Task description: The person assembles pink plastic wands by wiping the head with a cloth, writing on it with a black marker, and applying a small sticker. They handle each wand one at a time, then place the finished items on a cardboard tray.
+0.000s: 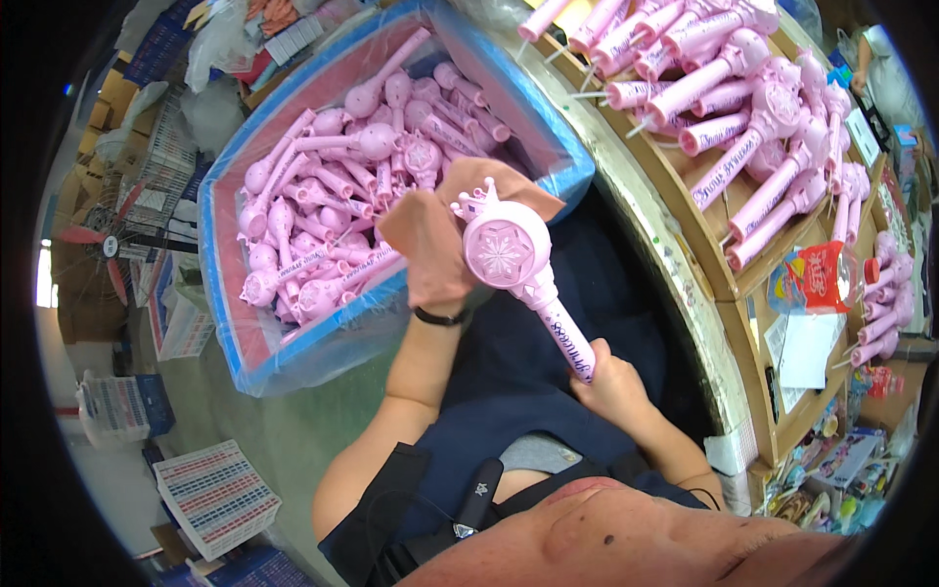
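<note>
A pink toy wand [567, 338] is held at a slant over my lap, its round head with a snowflake star and a small crown pointing up and left. My right hand [614, 383] is closed round the lower end of its handle. My left hand [438, 293], mostly covered by a brown-orange cloth [425, 245], is gripping that cloth beside and behind the wand's head. The left fingers are hidden under the fabric. More pink wands [377, 142] lie piled in a blue-rimmed bin [220, 264] lined with clear plastic, just beyond my left hand.
At the right, a tan wooden tray [719, 264] carries many pink wands with thin rods at their ends. A red package [820, 277] and white paper [810, 347] lie near it. A fan [110, 245] stands at the left, with a white basket [217, 497] on the floor.
</note>
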### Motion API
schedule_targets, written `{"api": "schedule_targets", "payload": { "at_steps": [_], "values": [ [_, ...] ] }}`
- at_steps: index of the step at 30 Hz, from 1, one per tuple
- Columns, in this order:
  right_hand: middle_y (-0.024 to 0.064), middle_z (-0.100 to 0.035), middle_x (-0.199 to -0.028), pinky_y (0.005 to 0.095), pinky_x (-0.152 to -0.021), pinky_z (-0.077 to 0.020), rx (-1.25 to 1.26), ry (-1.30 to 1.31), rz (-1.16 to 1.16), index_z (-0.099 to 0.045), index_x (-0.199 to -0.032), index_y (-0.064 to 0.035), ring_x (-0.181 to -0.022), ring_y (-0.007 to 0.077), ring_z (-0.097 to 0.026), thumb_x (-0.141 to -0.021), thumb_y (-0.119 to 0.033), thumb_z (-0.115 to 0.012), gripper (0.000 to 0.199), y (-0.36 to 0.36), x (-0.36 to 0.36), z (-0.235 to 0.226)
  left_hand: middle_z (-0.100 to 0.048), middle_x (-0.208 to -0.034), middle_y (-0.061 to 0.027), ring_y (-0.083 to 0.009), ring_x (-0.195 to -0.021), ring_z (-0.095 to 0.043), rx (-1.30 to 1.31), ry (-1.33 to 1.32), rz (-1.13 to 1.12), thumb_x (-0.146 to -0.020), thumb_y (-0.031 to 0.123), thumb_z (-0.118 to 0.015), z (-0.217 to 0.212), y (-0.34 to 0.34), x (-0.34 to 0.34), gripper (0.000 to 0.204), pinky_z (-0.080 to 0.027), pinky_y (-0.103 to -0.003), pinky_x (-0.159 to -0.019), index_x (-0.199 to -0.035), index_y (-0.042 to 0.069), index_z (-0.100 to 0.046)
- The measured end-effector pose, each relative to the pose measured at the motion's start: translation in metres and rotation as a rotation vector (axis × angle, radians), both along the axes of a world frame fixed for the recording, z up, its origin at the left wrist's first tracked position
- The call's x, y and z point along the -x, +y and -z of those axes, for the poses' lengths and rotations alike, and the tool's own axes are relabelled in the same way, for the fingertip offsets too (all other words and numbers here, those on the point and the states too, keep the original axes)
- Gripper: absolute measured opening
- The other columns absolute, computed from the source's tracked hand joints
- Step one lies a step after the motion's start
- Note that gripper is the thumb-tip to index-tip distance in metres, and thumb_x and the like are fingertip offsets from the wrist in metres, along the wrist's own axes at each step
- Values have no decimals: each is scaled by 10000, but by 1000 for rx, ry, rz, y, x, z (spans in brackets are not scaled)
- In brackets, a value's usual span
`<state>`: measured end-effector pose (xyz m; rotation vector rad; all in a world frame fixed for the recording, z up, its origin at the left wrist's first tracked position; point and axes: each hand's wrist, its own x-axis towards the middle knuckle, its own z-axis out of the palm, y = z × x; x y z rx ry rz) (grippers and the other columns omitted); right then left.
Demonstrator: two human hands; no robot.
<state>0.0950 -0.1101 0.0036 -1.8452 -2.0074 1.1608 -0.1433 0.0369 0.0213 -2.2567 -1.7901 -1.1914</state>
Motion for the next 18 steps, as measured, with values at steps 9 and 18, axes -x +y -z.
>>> {"api": "schedule_targets", "payload": {
  "at_steps": [9,18],
  "values": [
    [265,-635,-719,494,-630,-531,163,-48,-79,-452,-951,22,-671,437,-644,-792,-196,-658,340,-16,-19,-38,-539,-761,-117,-289,-725,-569,-289,-48,299,-782,145,-647,7,-1,1,119,-448,-364,-603,-746,60,-572],
    [269,-633,-721,496,-637,-525,143,36,-20,-465,-939,23,-686,444,-639,-801,-220,-674,348,-23,-21,-26,-579,-860,-53,-186,-806,-565,604,-1179,580,-945,168,-476,10,14,-23,162,-461,-282,-818,-938,41,-577]
  ]
}}
